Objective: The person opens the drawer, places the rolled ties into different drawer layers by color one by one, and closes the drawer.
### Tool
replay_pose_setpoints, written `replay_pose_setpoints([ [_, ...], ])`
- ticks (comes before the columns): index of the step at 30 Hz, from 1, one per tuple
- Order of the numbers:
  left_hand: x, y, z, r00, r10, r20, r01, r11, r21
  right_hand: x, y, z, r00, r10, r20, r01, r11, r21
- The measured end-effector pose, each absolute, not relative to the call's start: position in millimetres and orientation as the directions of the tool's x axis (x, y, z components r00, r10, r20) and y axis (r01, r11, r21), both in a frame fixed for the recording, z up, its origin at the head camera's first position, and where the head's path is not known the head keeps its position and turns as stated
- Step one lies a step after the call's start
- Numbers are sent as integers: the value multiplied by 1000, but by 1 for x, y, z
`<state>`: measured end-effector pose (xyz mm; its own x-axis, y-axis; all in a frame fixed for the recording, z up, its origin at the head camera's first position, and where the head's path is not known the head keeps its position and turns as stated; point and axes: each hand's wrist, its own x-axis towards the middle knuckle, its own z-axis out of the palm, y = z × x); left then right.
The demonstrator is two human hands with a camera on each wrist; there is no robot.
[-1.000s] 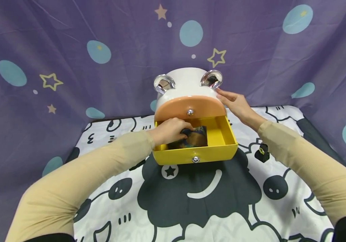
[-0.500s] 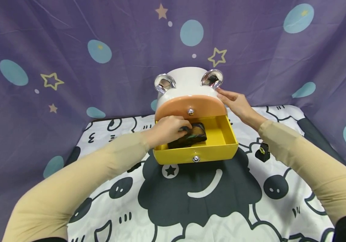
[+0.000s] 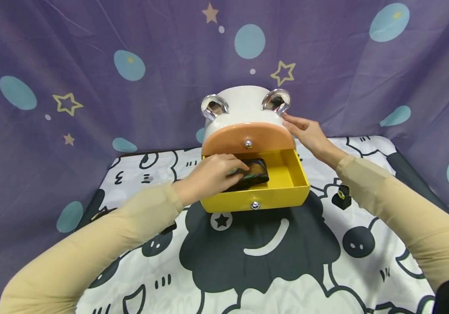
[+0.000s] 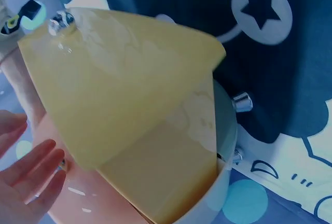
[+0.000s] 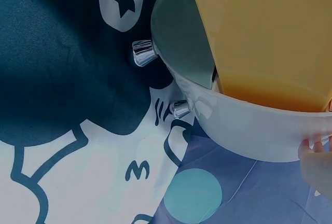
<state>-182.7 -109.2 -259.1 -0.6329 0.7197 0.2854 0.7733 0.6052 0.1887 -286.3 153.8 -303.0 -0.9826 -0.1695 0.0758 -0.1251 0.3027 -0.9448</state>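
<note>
Furthest left, the left hand (image 3: 211, 174) reaches in from 8 o'clock over the pulled-out yellow drawer (image 3: 283, 199); in the left wrist view its fingers are loosely spread, thumb apart, with nothing visible between them. Whether the fingertips touch the dark packet (image 3: 258, 171) beneath them, I cannot tell. That shiny packet, with a brown patch, lies inside the drawer, its bulk toward 9 o'clock. At 12 o'clock from the drawer, the orange front (image 3: 228, 139) of the white box (image 3: 241, 99) sits closed. At 2 o'clock, the right hand (image 3: 311, 136) rests extended fingertips against the box's side, just below a silver cap (image 3: 276, 102), gripping nothing. As I judge it, the drawer's pulling out is done and the packet is within its walls; left undone, the left hand is not clear of the packet and the drawer stands out
</note>
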Motion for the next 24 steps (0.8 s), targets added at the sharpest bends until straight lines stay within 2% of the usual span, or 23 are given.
replay_pose_setpoints([
  [4, -173, -110, -259, -632, 701, 331, 771, 612, 177, -286, 155, -302, -984, -162, 68, -116, 307, -945],
  [11, -155, -113, -265, -592, 676, 440, 792, 589, 160, -286, 153, -302, -983, -170, 72, -120, 290, -950],
  [17, -144, -115, -272, -560, 651, 512, 810, 561, 172, -287, 153, -303, -984, -166, 65, -113, 296, -948],
  [24, -134, -116, -284, -556, 613, 562, 812, 544, 209, -287, 153, -303, -984, -168, 63, -112, 301, -947],
])
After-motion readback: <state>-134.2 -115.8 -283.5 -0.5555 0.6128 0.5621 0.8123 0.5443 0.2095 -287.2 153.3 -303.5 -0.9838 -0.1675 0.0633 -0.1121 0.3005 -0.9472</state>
